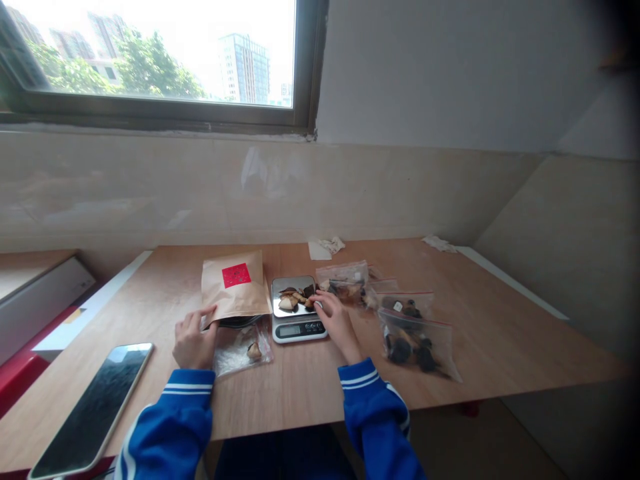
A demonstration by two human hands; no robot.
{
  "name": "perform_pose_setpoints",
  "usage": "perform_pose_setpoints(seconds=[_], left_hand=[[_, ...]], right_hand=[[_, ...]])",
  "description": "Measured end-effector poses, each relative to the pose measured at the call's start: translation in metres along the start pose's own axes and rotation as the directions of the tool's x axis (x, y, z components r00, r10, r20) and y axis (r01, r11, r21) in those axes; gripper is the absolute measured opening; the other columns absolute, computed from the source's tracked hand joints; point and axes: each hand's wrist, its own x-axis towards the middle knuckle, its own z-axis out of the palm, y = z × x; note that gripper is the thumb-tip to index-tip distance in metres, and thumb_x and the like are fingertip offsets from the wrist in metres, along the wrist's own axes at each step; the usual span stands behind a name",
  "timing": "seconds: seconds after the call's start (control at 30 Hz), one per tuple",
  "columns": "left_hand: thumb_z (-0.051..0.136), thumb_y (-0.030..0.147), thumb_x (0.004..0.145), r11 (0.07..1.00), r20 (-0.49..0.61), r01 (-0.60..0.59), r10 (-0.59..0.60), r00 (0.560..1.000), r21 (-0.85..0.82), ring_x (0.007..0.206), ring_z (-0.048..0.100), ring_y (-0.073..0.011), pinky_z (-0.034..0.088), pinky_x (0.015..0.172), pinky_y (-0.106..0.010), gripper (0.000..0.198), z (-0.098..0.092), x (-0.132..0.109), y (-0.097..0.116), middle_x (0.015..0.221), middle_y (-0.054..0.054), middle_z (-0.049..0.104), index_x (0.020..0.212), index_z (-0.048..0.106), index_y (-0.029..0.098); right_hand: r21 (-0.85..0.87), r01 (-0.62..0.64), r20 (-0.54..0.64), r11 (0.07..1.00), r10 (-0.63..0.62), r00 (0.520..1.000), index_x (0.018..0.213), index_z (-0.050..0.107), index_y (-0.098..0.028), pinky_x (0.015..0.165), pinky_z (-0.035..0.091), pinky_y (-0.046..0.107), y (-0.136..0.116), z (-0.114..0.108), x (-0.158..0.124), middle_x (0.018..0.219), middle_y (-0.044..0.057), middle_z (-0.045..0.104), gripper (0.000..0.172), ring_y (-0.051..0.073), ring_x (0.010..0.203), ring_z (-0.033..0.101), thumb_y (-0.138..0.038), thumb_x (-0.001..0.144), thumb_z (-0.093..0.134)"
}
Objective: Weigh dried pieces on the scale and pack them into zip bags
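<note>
A small digital kitchen scale (298, 328) stands on the wooden table (500, 333), with several brown and dark dried pieces (296, 297) on its metal platform. My right hand (336, 321) reaches to the platform's right edge, fingertips pinched on a piece there. My left hand (193, 340) rests with fingers curled on the lower left corner of a brown paper bag (235, 287) with a red label. A clear zip bag (243, 348) holding one piece lies between my left hand and the scale.
Right of the scale lie three clear zip bags of dark dried pieces, the nearest (417, 340) largest. A phone (95, 407) lies face up at the table's front left. Crumpled tissues (331, 245) sit by the back wall. A window is above.
</note>
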Motion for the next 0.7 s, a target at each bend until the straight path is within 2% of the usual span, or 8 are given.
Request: perform_pose_setpoints(seconds=[0.1,0.23,0.3,0.47,0.7], left_hand=[[0.055,0.035,0.083,1.000,0.006,0.005,-0.005,1.000,0.019,0.086,0.050,-0.0211,0.038,0.069,-0.029,0.022,-0.001,0.000,0.001,0.095,-0.002,0.066,0.099,0.067,0.024],[0.056,0.033,0.082,1.000,0.012,0.007,-0.008,1.000,0.018,0.087,0.050,-0.0213,0.037,0.069,-0.029,0.022,-0.001,0.000,0.001,0.095,-0.003,0.065,0.100,0.066,0.024],[0.056,0.034,0.082,1.000,0.011,0.010,-0.010,1.000,0.016,0.087,0.050,-0.0217,0.037,0.069,-0.029,0.022,0.000,-0.001,0.000,0.095,-0.003,0.065,0.099,0.066,0.025],[0.056,0.034,0.082,1.000,-0.001,-0.009,0.009,1.000,0.025,0.086,0.049,-0.0214,0.037,0.068,-0.029,0.022,0.003,-0.001,-0.004,0.094,-0.003,0.065,0.099,0.066,0.025],[0.057,0.035,0.082,1.000,-0.028,-0.009,0.010,1.000,0.020,0.085,0.049,-0.0207,0.036,0.068,-0.028,0.021,0.003,-0.001,-0.002,0.092,-0.002,0.064,0.098,0.067,0.025]], right_hand=[[-0.030,0.048,-0.036,0.998,-0.049,0.998,0.100,0.067,-0.021,0.099,0.042,0.040,0.001,0.001,-0.001,0.116,0.009,0.062,0.025,0.021,0.112,0.056,-0.019,0.088,0.045],[-0.040,0.114,-0.138,0.993,-0.118,0.983,0.101,0.065,-0.022,0.093,0.045,0.037,-0.004,0.001,-0.002,0.104,0.007,0.065,0.028,0.019,0.103,0.059,-0.015,0.090,0.040],[-0.044,0.148,-0.148,0.988,-0.153,0.977,0.100,0.065,-0.022,0.089,0.046,0.036,-0.011,0.003,-0.004,0.099,0.006,0.067,0.027,0.019,0.098,0.060,-0.014,0.090,0.041],[-0.070,0.236,-0.033,0.969,-0.238,0.971,0.100,0.065,-0.022,0.084,0.046,0.034,-0.027,0.012,-0.009,0.096,0.004,0.069,0.025,0.018,0.091,0.059,-0.012,0.090,0.044],[-0.170,0.218,0.073,0.961,-0.208,0.975,0.104,0.065,-0.022,0.080,0.045,0.033,-0.025,0.019,-0.012,0.095,0.003,0.070,0.030,0.020,0.086,0.057,-0.009,0.087,0.045]])
